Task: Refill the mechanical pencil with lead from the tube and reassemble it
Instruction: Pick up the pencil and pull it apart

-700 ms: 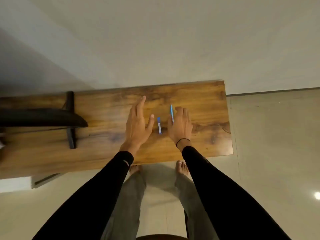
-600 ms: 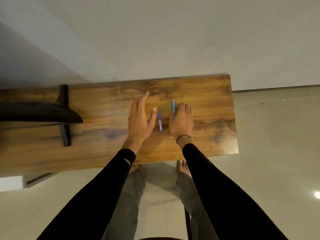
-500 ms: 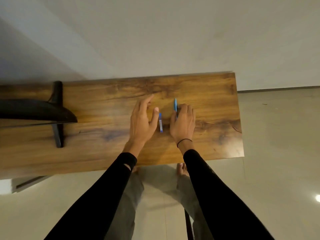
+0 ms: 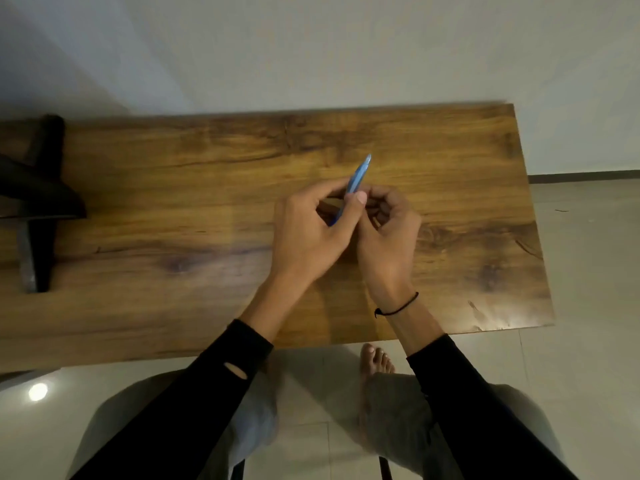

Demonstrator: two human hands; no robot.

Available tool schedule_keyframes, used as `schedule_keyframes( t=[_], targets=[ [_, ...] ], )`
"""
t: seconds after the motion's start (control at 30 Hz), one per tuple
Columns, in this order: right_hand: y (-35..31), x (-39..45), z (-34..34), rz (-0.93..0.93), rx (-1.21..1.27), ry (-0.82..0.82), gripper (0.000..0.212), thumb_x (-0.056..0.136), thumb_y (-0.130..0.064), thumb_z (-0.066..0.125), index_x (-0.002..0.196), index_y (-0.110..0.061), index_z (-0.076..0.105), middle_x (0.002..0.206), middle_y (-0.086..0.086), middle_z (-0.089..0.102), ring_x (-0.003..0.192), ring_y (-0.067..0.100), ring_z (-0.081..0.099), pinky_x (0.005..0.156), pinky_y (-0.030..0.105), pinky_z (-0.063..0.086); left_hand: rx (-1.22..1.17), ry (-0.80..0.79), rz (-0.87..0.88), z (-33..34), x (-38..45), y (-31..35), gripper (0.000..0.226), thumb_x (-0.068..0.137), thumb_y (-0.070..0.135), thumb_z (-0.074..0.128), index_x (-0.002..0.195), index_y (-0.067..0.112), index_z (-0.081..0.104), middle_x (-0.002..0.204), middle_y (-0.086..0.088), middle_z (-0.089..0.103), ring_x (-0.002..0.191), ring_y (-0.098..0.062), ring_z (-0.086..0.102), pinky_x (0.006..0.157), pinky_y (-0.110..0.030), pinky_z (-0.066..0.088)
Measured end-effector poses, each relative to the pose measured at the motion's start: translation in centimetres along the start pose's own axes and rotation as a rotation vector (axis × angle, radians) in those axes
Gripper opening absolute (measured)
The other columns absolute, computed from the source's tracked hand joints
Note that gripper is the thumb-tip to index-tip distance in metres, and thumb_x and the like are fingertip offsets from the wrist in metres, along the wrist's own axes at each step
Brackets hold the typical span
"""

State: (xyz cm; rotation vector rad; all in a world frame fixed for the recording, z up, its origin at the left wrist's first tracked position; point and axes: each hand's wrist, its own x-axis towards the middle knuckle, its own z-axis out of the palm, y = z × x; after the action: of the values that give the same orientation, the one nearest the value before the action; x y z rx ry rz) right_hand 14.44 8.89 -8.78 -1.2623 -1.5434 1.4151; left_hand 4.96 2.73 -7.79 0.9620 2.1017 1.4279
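The blue mechanical pencil (image 4: 360, 170) is lifted above the wooden table (image 4: 173, 202), tilted with one end pointing up and away from me. My left hand (image 4: 308, 233) pinches its middle, thumb pressed on the barrel. My right hand (image 4: 391, 230) is curled against it from the right, fingertips meeting the barrel beside the left thumb. The pencil's lower end shows as a dark blue bit between the palms. The lead tube is out of sight, and I cannot tell whether it lies under the hands.
A black stand (image 4: 41, 202) with a dark curved part sits at the table's left end. The table's right edge (image 4: 533, 237) borders tiled floor. My legs and a bare foot (image 4: 375, 358) are below the front edge.
Both hands lay flat on the table beside the pencil and the tube. Now they have come together and raised the pencil off the surface. The tube between them is no longer visible.
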Motion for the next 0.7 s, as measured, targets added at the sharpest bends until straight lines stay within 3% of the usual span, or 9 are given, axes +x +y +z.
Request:
schedule_keyframes(
  t=[0.07, 0.17, 0.23, 0.4, 0.57, 0.7],
  targets=[
    [0.2, 0.1, -0.5, -0.105, -0.008, -0.073, 0.011, 0.098, -0.006, 0.072, 0.108, -0.006, 0.076, 0.100, 0.008, 0.078, 0.089, 0.014, 0.076, 0.077, 0.024, 0.060, -0.007, 0.024, 0.003, -0.2, 0.4, -0.4, 0.021, 0.102, 0.027, 0.074, 0.118, 0.018, 0.084, 0.102, 0.012, 0.084, 0.092, -0.002, 0.079, 0.078, -0.027, 0.064],
    [0.4, 0.7, -1.5, -0.182, 0.057, -0.127, 0.012, 0.100, -0.003, 0.069, 0.109, -0.005, 0.075, 0.101, 0.016, 0.078, 0.088, 0.029, 0.076, 0.075, 0.040, 0.062, 0.027, -0.024, 0.094, -0.9, 0.9, -1.0, 0.019, 0.103, 0.027, 0.073, 0.115, 0.020, 0.085, 0.098, 0.017, 0.082, 0.089, 0.003, 0.077, 0.073, -0.018, 0.059],
    [0.1, 1.5, -2.4, -0.157, 0.197, -0.123, 0.011, 0.102, -0.005, 0.066, 0.111, 0.000, 0.070, 0.095, 0.021, 0.077, 0.078, 0.027, 0.074, 0.069, 0.036, 0.061, 0.085, -0.064, 0.147, -1.4, 1.0, -1.3, 0.019, 0.103, 0.029, 0.072, 0.117, 0.023, 0.084, 0.097, 0.023, 0.078, 0.088, 0.005, 0.074, 0.072, -0.015, 0.055],
    [-0.8, 3.3, -5.2, -0.068, 0.241, -0.252, 0.008, 0.101, 0.000, 0.068, 0.108, -0.002, 0.071, 0.088, 0.013, 0.075, 0.068, 0.016, 0.075, 0.069, 0.027, 0.064, 0.264, -0.139, 0.272, -2.1, 0.4, -1.4, 0.023, 0.104, 0.031, 0.069, 0.119, 0.022, 0.084, 0.103, 0.009, 0.080, 0.094, -0.013, 0.071, 0.083, -0.042, 0.059],
    [-1.4, 2.2, -5.8, -0.113, 0.199, -0.311, 0.014, 0.093, 0.002, 0.076, 0.104, -0.006, 0.073, 0.096, 0.013, 0.076, 0.081, 0.021, 0.076, 0.077, 0.032, 0.065, 0.270, -0.085, 0.269, -2.2, -0.6, -0.4, 0.026, 0.103, 0.034, 0.065, 0.118, 0.023, 0.084, 0.098, 0.006, 0.079, 0.089, -0.018, 0.070, 0.076, -0.046, 0.058],
    [-1.9, 2.2, -5.5, -0.221, 0.131, -0.216, 0.033, 0.088, 0.001, 0.082, 0.116, -0.010, 0.069, 0.090, 0.010, 0.077, 0.082, 0.016, 0.075, 0.073, 0.028, 0.061, 0.273, -0.086, 0.274, -2.4, -0.4, -0.2, 0.025, 0.105, 0.034, 0.066, 0.121, 0.025, 0.082, 0.103, 0.006, 0.081, 0.093, -0.015, 0.070, 0.080, -0.044, 0.059]
  ],
)
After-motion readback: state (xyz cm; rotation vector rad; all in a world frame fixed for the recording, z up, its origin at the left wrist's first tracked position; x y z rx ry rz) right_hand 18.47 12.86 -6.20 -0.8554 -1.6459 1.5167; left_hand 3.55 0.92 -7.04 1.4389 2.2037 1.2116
